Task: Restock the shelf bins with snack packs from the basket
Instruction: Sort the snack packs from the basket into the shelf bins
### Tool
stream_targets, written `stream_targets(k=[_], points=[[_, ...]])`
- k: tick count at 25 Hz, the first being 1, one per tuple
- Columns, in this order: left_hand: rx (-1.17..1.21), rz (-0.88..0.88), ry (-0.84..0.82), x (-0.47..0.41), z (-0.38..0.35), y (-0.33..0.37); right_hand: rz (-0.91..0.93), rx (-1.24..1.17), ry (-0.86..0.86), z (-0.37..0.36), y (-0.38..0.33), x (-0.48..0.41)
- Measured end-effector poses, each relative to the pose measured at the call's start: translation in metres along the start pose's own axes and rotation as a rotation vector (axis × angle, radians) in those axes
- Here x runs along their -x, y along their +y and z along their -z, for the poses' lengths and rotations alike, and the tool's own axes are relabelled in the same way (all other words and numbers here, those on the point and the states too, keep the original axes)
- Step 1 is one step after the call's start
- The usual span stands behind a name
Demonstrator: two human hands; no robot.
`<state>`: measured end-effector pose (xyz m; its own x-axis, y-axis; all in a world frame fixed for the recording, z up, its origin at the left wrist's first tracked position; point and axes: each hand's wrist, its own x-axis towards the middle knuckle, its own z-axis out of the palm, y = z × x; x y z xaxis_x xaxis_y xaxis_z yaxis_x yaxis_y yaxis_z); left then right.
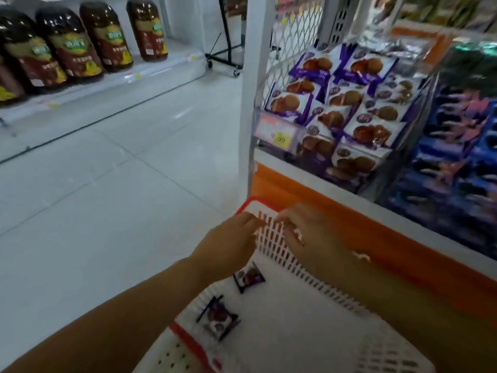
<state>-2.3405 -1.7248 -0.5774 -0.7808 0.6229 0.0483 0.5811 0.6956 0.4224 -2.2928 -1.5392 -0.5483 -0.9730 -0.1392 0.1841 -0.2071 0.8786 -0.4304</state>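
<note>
A white basket with a red rim [282,332] stands on the floor below me. Two dark snack packs lie inside it, one [248,277] near my left wrist and one [219,317] closer to me. My left hand [228,249] hovers over the basket's far left corner with loosely curled fingers and holds nothing. My right hand [314,238] hangs over the slotted far wall, fingers relaxed, with nothing visible in it. Up on the right, the wire shelf bin [271,84] is filled with purple-and-white cookie packs [349,103].
A second bin of blue packs [457,162] sits to the right. An orange shelf base [349,211] runs behind the basket. A white post [248,90] marks the shelf end. Oil bottles [67,44] line a low shelf across the tiled aisle. A black wheeled rack [226,57] stands far back.
</note>
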Motion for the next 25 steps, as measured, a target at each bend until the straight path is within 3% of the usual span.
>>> stream_targets(k=[1, 3, 5, 7, 15, 17, 19, 21, 23, 25], points=[[-0.01, 0.102, -0.18, 0.017, -0.023, -0.013, -0.126, 0.026, -0.246, -0.041, 0.015, 0.014], [-0.062, 0.251, -0.521, 0.042, -0.06, -0.035, -0.299, 0.12, -0.582, -0.108, 0.046, 0.041], [-0.06, 0.365, -0.717, 0.054, -0.085, -0.054, -0.381, 0.102, -0.773, -0.154, 0.064, 0.056], [-0.017, 0.435, -0.788, 0.053, -0.1, -0.065, -0.361, 0.095, -0.861, -0.186, 0.067, 0.055], [0.075, 0.47, -0.776, 0.04, -0.128, -0.078, -0.116, 0.319, -0.722, -0.252, 0.068, 0.018], [0.081, 0.492, -0.782, 0.043, -0.131, -0.079, -0.052, 0.348, -0.591, -0.257, 0.069, 0.039], [0.123, 0.523, -0.798, 0.041, -0.131, -0.075, -0.149, 0.223, -0.5, -0.255, 0.072, 0.064], [0.207, 0.6, -0.796, 0.036, -0.134, -0.067, -0.435, -0.082, -0.425, -0.238, 0.07, 0.078], [0.501, 0.762, -0.731, 0.028, -0.135, -0.056, -0.615, -0.357, -0.372, -0.214, 0.065, 0.081], [0.848, 0.859, -0.637, 0.022, -0.125, -0.034, -0.609, -0.53, -0.311, -0.181, 0.059, 0.076]])
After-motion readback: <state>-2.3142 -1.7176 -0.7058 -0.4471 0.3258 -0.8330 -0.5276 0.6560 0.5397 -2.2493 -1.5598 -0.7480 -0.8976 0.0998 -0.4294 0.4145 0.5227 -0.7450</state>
